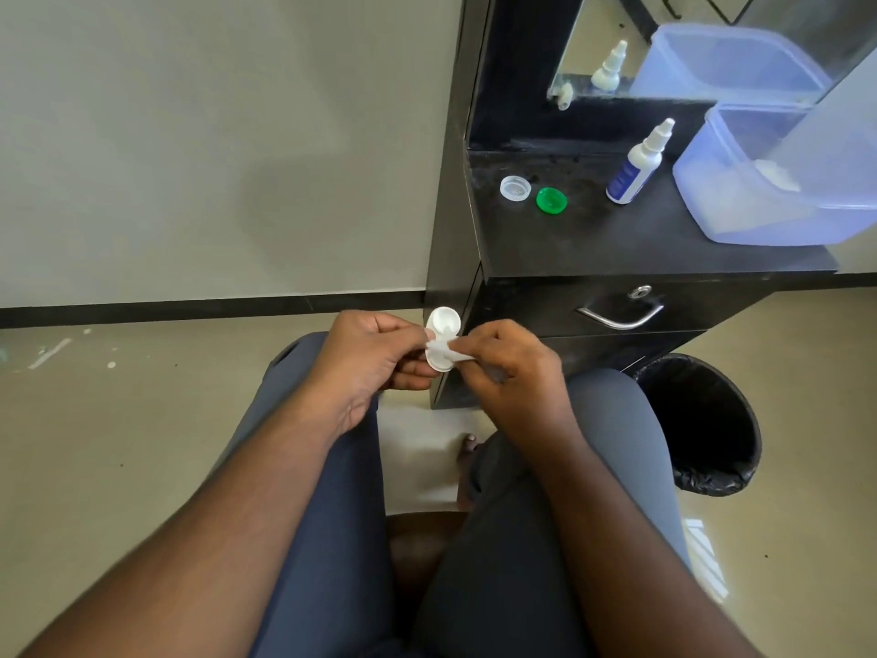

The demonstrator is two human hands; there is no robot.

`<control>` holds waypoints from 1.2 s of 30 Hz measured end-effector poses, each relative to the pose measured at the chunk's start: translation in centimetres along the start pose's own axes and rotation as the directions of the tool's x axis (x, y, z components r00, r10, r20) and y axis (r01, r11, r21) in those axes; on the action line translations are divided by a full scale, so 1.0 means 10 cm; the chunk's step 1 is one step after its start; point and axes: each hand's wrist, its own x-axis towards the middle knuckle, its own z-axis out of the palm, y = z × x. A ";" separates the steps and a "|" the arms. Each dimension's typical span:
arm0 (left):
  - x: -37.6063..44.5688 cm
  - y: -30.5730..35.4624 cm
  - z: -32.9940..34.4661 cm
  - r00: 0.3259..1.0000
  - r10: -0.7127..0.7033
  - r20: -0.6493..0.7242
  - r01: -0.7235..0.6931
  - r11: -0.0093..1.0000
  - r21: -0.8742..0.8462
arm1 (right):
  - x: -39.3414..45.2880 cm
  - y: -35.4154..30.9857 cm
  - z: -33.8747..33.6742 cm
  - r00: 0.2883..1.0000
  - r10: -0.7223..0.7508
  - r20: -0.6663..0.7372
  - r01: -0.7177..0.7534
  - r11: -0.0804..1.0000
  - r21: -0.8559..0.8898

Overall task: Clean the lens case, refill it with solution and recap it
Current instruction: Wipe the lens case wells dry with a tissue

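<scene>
Nearest, over the lap, the left hand (375,360) grips the white lens case (442,341) by its left edge, its wells uncapped; the right hand (510,368) pinches a small white tissue (451,351) against the case's near well; farther right, on the black counter (617,239), lie a clear cap (515,188) and a green cap (551,200) side by side, with the solution bottle (636,168) beside a translucent blue container (778,182).

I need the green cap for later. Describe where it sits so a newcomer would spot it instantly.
Look at the black dresser top right of the grey wall, below the mirror. Near its left end two small round caps lie side by side, left of the tilted solution bottle. The green cap is the right-hand one, bright green, while its neighbour, the clear cap, is see-through.
</scene>
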 end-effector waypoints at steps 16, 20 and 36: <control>-0.10 -0.30 -0.14 0.994 0.074 -0.079 -0.069 0.995 0.068 | -0.05 0.02 0.14 0.914 -0.028 0.405 0.053 0.997 -0.051; -0.09 -0.31 -0.10 0.995 0.090 -0.042 -0.085 0.991 0.107 | -0.04 0.07 0.05 0.963 0.032 0.267 0.003 0.992 -0.128; 0.00 -0.31 -0.10 0.983 -0.107 0.151 0.112 0.994 -0.021 | -0.08 -0.02 0.11 0.985 -0.029 0.171 0.032 0.999 -0.015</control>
